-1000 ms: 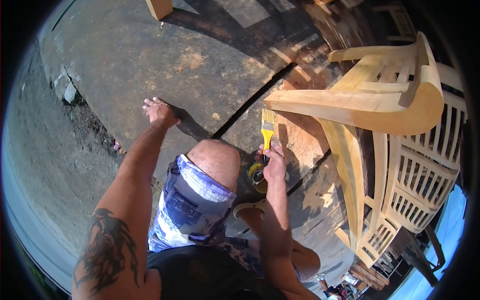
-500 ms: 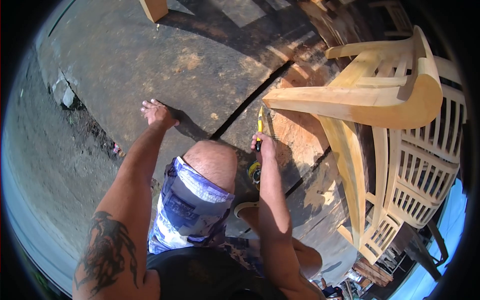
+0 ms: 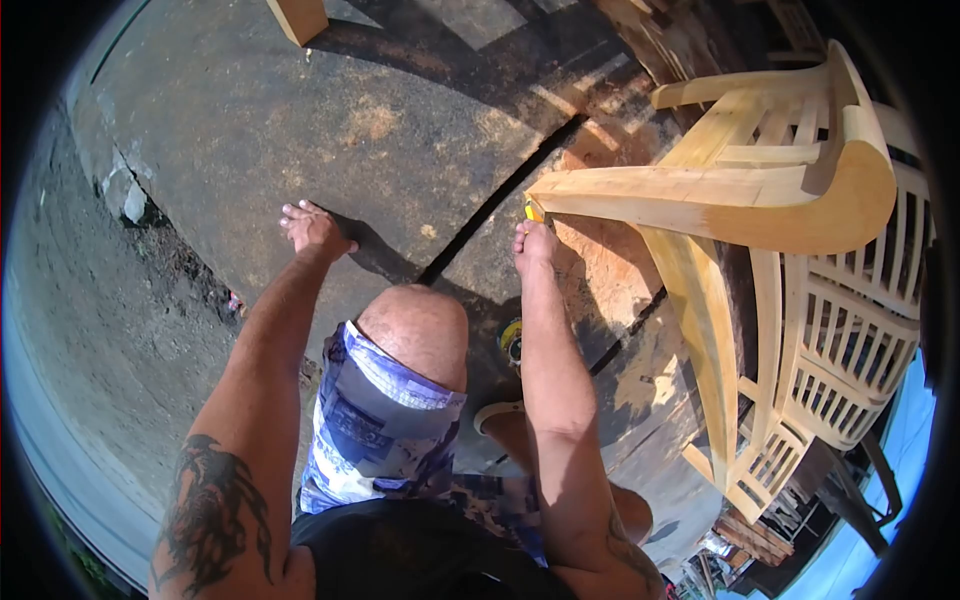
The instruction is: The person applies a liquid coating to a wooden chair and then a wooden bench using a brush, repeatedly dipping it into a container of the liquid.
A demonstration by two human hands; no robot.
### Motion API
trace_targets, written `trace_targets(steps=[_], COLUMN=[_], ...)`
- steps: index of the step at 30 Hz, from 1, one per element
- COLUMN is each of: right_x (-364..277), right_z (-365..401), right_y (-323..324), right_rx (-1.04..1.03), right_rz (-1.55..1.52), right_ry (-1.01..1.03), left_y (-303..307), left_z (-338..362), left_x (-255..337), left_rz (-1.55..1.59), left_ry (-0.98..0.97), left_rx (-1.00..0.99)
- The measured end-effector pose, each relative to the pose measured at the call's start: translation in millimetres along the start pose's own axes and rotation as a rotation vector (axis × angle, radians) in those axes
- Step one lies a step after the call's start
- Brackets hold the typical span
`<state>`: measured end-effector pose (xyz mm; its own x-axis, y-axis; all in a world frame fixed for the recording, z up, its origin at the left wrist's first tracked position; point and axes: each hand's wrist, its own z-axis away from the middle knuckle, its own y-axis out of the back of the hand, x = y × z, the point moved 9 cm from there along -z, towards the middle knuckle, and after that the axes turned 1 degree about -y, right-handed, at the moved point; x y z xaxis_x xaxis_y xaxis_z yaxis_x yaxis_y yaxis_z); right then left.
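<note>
My right hand (image 3: pixel 536 243) is closed around a yellow-and-black utility knife (image 3: pixel 533 211). Only its yellow front part shows; the rest is hidden in the fist. The knife's tip is right at the lower end of a leg (image 3: pixel 620 198) of a pale wooden chair (image 3: pixel 790 185), which lies tipped over on the right. My left hand (image 3: pixel 315 230) rests flat on the dark concrete floor (image 3: pixel 330 130), fingers spread, holding nothing.
Near my right forearm, a round yellow-and-black object (image 3: pixel 510 340) lies on the floor, partly hidden. More slatted wooden furniture (image 3: pixel 850 350) stands behind the chair. A squared wooden post (image 3: pixel 298 18) shows at the top. Dark gaps (image 3: pixel 505 198) run between the floor slabs.
My right hand has moved forward with the utility knife, up to the end of the chair leg. The left hand has stayed in place on the floor.
</note>
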<state>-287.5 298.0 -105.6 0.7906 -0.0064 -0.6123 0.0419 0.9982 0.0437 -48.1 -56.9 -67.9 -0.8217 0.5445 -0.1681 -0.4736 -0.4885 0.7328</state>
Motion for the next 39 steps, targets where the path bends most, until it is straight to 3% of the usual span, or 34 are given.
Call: trace_targets(steps=[8, 18, 22, 25, 31, 35, 39], right_x=[34.5, -2.4, 3.8, 44.4, 22.0, -19.1, -42.3], right_z=[54.8, 15.1, 61.2, 93.5, 48.1, 43.3, 131.2], right_y=[25.3, -9.4, 1.1, 8.0, 4.5, 8.6, 26.5], right_rx=[0.083, 0.079, 0.122, 0.196, 0.083, 0.061, 0.089], right_rz=[-0.024, -0.069, -0.183, -0.159, -0.178, -0.125, -0.222], right_ry=[0.086, -0.026, 0.275, 0.124, -0.01, 0.097, 0.356], left_y=[2.1, 4.1, 2.2, 3.4, 5.7, 5.5, 7.8], left_z=[1.1, 2.2, 0.2, 1.2, 1.5, 1.6, 2.0], left_x=[-0.9, 0.6, -1.1, -3.1, -1.0, -1.7, -2.1], left_rz=[-0.02, -0.003, -0.011, 0.003, -0.009, -0.019, -0.011], left_ry=[-0.003, 0.005, 0.002, 0.003, 0.017, 0.018, 0.007], left_rx=[-0.018, -0.013, -0.02, -0.02, -0.012, -0.001, -0.01])
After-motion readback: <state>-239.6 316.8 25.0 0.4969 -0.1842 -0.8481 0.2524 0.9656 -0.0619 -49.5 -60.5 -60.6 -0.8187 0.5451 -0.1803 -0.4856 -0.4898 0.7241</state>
